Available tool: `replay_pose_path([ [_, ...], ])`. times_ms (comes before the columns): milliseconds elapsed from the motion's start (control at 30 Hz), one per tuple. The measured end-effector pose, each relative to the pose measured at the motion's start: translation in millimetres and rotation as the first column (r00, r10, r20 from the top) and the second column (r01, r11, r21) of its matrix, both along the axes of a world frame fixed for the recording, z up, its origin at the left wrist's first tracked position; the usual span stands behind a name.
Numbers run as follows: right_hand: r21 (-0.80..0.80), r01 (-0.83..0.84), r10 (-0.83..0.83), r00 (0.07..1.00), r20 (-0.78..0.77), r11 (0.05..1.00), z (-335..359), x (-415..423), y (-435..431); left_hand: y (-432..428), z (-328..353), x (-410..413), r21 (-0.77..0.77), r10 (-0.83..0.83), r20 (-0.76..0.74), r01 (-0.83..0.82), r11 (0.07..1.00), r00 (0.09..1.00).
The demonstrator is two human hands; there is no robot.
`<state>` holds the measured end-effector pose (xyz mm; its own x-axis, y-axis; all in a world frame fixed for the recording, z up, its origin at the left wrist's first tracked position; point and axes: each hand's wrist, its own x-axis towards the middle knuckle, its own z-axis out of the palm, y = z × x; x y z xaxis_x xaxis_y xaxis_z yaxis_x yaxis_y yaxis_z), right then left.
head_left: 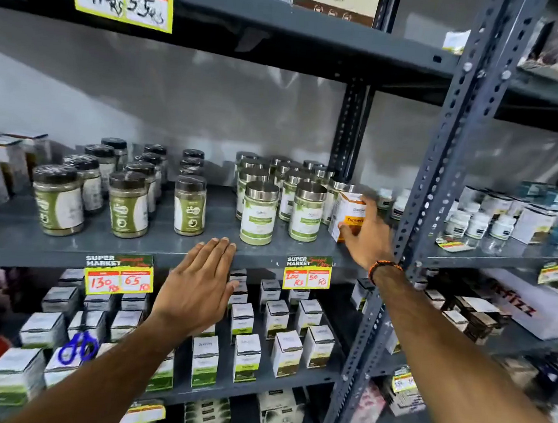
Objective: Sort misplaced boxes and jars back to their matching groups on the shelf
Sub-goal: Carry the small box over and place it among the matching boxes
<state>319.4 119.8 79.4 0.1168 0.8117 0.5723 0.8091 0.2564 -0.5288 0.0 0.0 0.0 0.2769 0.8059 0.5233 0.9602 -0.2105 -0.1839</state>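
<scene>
On the middle shelf point(150, 246), a white and orange turmeric box point(348, 211) stands at the right end, beside a group of silver-lidded jars point(259, 213) with green labels. My right hand point(368, 236) is shut on that box, thumb on its front and fingers around its right side. Left of the silver-lidded jars stand several dark-lidded jars point(126, 205) of green powder. My left hand point(199, 285) hovers flat with fingers together, palm down, in front of the shelf edge, and holds nothing.
A grey slotted upright point(449, 153) stands just right of my right wrist. The lower shelf holds rows of white and green boxes point(246, 357). Yellow price tags point(119, 275) hang on the shelf edges. White bottles point(477, 225) and boxes fill the right-hand bay.
</scene>
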Motion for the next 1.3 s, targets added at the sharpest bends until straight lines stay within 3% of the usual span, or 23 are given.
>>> replay_pose_path([
  [333, 0.09, 0.024, -0.024, 1.0, 0.0, 0.996, 21.3, -15.9, -73.2, -26.2, 34.6, -7.7, -0.002, -0.051, 0.009, 0.051, 0.999, 0.999],
  [533, 0.192, -0.098, 0.096, 0.995, 0.02, 0.977, 41.2, -81.8, -132.1, -83.5, 56.2, -48.8, 0.044, -0.01, 0.051, 0.007, 0.999, 0.999],
  [800, 0.238, -0.34, 0.331, 0.94, 0.078, 0.91, 36.0, -246.0, -199.2, -171.1, 66.9, -209.5, 0.104, 0.186, 0.107, -0.198, 0.975, 0.977],
  [1000, 0.24, -0.406, 0.41, 0.911, 0.037, 0.882, 26.7, -392.8, -221.5, -221.6, 70.5, -381.6, 0.124, 0.311, 0.11, -0.324, 0.938, 0.944],
  [1167, 0.275, -0.34, 0.355, 0.935, -0.005, 0.899, 20.3, -485.7, -230.4, -231.9, 70.3, -496.1, 0.021, 0.368, 0.148, -0.375, 0.927, 0.918],
  [1300, 0.242, -0.277, 0.298, 0.953, -0.056, 0.93, 15.4, -523.1, -229.2, -225.2, 57.5, -539.5, -0.074, 0.35, 0.178, -0.342, 0.937, 0.92],
])
